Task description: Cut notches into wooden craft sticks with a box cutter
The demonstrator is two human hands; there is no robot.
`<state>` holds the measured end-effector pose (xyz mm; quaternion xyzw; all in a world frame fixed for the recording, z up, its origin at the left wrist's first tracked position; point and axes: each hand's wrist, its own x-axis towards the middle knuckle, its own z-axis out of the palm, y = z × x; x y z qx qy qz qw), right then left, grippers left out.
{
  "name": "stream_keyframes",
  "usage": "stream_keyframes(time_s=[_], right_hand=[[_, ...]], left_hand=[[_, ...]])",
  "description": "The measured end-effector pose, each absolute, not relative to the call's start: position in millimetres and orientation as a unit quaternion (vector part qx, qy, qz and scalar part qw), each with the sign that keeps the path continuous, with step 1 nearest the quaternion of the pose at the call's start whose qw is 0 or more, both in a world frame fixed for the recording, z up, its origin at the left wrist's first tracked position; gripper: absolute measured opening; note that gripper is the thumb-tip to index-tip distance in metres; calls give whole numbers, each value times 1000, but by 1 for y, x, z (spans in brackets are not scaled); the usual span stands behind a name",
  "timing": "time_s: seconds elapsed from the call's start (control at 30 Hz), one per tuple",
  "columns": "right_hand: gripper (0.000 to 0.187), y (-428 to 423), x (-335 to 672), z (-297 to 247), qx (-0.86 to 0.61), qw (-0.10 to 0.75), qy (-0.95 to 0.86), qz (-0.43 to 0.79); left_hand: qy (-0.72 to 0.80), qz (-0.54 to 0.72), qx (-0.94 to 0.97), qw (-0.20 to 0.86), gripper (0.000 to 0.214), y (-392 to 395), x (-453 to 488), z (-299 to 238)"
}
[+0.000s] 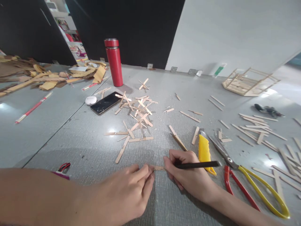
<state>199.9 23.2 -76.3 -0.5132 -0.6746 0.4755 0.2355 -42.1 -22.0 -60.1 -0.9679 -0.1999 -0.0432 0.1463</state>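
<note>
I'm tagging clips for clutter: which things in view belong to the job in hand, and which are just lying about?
In the job:
wooden stick at the left hand's fingertips
black pen in the right hand
probably also: loose sticks, yellow cutter, scissors

Apparently just lying about:
red bottle
phone
small white case
cardboard scraps

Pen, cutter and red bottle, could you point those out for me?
Pen (198,164): head view, middle of its dark barrel.
Cutter (204,151): head view, middle of its yellow handle.
Bottle (114,65): head view, middle of its red body.
</note>
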Motion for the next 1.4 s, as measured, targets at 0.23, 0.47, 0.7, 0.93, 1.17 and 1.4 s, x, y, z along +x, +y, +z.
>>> stream_keyframes(time_s=[0.23,0.47,0.7,0.93,1.17,1.4], right_hand=[[44,23,197,-75,-513,237,-687,457],[44,25,199,-76,-507,227,-702,446],[44,25,199,-76,-504,218,-696,463],[42,26,199,-76,-520,220,-662,493],[44,26,196,-78,-530,230,-640,507],[45,24,192,-77,-538,236,-649,484]], left_hand=[[-203,-43,-968,145,44,-22,-42,-61],[-195,-42,-968,154,41,-20,-41,-59],[-199,-81,-961,174,35,-18,-38,-58],[-202,-90,-963,156,35,-17,-38,-52],[-200,-73,-964,160,36,-19,-39,-60],[-194,-76,-964,168,37,-18,-39,-70]])
